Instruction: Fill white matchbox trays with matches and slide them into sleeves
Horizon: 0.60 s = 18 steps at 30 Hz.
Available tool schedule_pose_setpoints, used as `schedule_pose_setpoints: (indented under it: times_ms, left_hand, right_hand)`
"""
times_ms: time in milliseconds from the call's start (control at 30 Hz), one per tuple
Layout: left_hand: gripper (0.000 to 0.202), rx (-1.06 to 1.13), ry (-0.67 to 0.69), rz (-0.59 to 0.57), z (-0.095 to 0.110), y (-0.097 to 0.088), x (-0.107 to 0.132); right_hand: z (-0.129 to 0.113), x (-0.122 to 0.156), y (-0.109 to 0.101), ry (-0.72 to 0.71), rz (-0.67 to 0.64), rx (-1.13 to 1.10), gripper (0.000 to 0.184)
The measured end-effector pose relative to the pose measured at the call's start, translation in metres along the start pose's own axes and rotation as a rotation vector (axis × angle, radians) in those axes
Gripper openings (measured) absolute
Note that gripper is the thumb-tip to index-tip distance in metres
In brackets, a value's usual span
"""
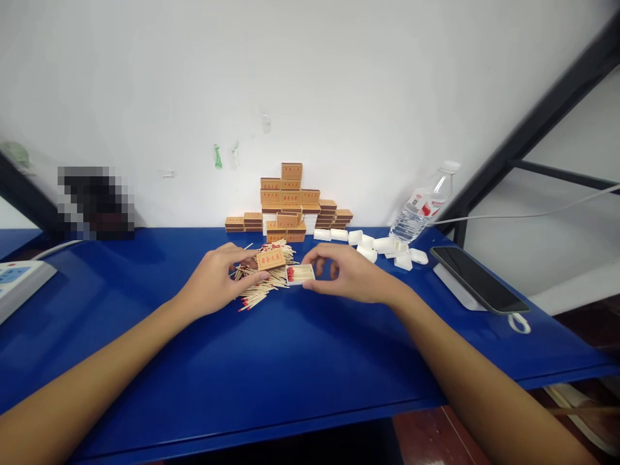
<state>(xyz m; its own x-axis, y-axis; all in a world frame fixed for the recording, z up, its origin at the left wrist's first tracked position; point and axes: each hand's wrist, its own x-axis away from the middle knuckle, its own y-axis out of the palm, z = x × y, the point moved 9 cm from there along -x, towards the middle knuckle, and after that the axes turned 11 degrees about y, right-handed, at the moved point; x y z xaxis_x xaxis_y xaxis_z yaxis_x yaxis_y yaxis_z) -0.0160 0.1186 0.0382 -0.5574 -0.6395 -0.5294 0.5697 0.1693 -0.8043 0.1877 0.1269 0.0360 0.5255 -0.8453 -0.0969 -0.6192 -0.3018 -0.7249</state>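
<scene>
Lightly pinched: matchbox sleeve and filled tray, nearly end to end

Probably handles as light, thin card: stiff at the folds, easy to crush, hardly slippery. Best held by the long edges on the sleeve and by the outer end on the tray, kept level to avoid spilling the matches inside.

Looks tan-orange on the sleeve, with red printed characters and a thin border; looks white on the tray, with red match heads toward 9 o'clock.

Pinching the sleeve with the left hand, and the tray's 3 o'clock end with the right hand. Held beside and over a heap of loose matches on the blue table, with stacked matchboxes at 12 o'clock and white trays between 2 and 3. Cannot tell whether touching, sleeve to tray.
</scene>
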Motion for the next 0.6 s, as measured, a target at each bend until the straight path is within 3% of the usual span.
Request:
schedule_pose_setpoints:
  times_ms: [433, 600]
  left_hand:
    - [0.042, 0.132, 0.023, -0.078, -0.001, 0.006, -0.001]
    - [0.048, 0.229, -0.083, -0.078, -0.011, 0.007, -0.001]
  right_hand:
    - [0.016, -0.01, -0.007, 0.019, -0.01, -0.245, 0.041]
    - [0.02, -0.01, -0.006, 0.097, -0.045, -0.375, 0.042]
